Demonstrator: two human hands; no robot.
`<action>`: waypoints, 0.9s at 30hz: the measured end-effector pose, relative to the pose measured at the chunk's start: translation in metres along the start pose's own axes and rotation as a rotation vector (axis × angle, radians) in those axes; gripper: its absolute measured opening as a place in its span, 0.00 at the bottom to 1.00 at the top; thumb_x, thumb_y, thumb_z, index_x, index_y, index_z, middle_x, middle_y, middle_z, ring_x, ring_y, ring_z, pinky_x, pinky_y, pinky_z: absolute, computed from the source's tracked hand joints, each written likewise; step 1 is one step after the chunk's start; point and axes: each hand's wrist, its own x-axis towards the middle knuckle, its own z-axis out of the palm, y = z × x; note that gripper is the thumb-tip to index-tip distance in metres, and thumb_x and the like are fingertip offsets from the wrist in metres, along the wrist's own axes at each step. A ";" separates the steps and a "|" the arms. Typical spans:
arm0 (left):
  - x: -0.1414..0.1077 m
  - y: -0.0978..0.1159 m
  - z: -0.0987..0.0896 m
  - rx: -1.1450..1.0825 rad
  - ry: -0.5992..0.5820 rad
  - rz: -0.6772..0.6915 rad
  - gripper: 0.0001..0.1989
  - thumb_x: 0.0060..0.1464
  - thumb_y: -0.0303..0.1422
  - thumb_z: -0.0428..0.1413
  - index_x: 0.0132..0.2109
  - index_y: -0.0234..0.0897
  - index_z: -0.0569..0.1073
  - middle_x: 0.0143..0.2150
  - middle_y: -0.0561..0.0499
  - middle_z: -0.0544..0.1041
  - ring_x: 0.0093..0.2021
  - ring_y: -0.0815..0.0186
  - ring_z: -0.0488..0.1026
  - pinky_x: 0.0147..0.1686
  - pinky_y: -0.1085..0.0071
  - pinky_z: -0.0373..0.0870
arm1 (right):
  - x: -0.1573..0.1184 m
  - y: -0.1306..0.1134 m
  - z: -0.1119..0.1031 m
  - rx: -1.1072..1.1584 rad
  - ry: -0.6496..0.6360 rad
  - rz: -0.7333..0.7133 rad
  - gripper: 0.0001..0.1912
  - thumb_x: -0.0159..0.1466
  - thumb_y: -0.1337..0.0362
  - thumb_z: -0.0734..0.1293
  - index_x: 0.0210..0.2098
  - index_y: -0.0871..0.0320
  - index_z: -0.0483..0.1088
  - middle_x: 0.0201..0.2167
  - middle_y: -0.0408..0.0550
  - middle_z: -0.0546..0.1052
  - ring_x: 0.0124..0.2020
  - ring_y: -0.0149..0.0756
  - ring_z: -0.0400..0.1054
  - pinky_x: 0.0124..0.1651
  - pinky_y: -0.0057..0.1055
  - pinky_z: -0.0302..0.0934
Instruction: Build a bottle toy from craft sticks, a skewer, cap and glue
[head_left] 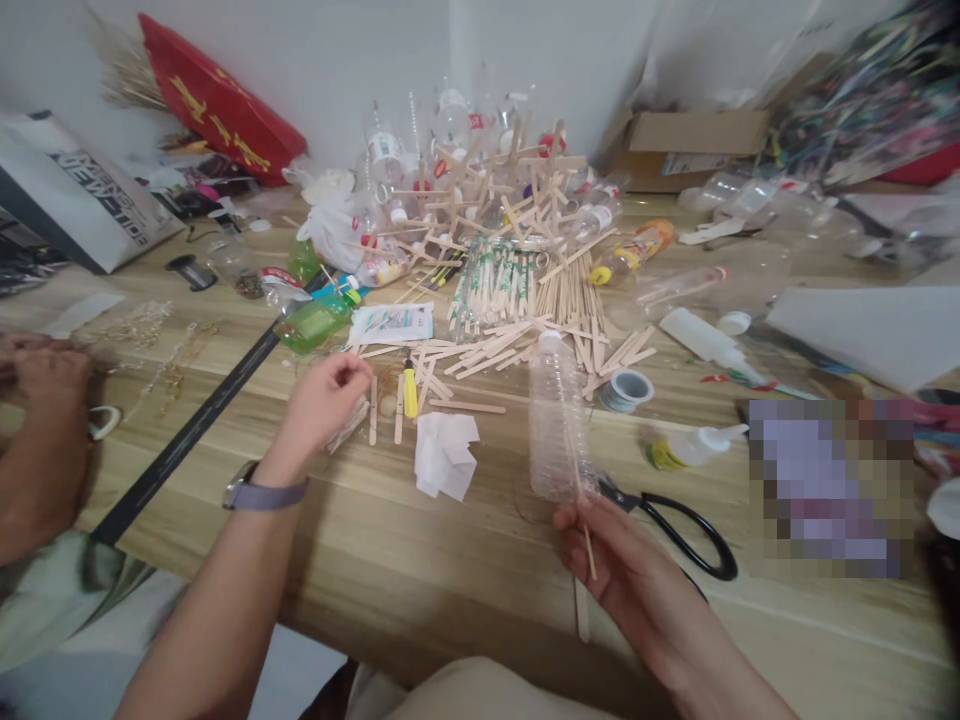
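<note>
My right hand [630, 570] is closed on a thin wooden skewer [590, 560], which tilts up in front of a clear ridged plastic bottle [547, 430]. The bottle's cap end points away from me. Beside that hand lie black-handled scissors [724, 550], their blades partly hidden, and a flat wooden stick [582, 612] sits below the fingers. Over the table on the left, my left hand [326, 400] has its fingers curled into a pinch; anything between them is too small to make out. Near it are short craft sticks [373, 412] and a small yellow-bodied tool [410, 390].
Crumpled white paper [446, 455] lies between my hands. Several bottles and craft sticks [495, 345] heap up toward the wall. A green bottle [315, 325] and a dark strip [191, 430] are at left, near another person's arm [45, 440]. A glue bottle [690, 447] is at right.
</note>
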 end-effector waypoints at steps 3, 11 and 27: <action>-0.005 0.009 -0.008 -0.255 0.011 -0.136 0.01 0.47 0.29 0.54 0.30 0.37 0.68 0.26 0.56 0.71 0.24 0.71 0.61 0.23 0.77 0.57 | 0.001 0.001 -0.001 -0.014 -0.011 -0.001 0.20 0.42 0.56 0.81 0.31 0.58 0.75 0.24 0.42 0.76 0.21 0.24 0.62 0.24 0.21 0.58; -0.081 0.047 0.035 -0.927 -0.630 -0.693 0.04 0.46 0.29 0.57 0.30 0.33 0.69 0.22 0.57 0.65 0.16 0.80 0.55 0.15 0.84 0.52 | 0.001 -0.001 0.008 -0.059 -0.054 0.006 0.21 0.43 0.52 0.80 0.27 0.58 0.73 0.24 0.42 0.75 0.22 0.25 0.62 0.26 0.23 0.56; -0.141 0.055 0.091 -1.091 -1.229 -0.924 0.17 0.36 0.36 0.69 0.31 0.32 0.72 0.20 0.51 0.77 0.16 0.74 0.70 0.15 0.82 0.61 | 0.007 0.003 0.006 -0.086 -0.169 -0.053 0.17 0.50 0.54 0.78 0.34 0.56 0.77 0.36 0.45 0.79 0.33 0.30 0.69 0.36 0.27 0.60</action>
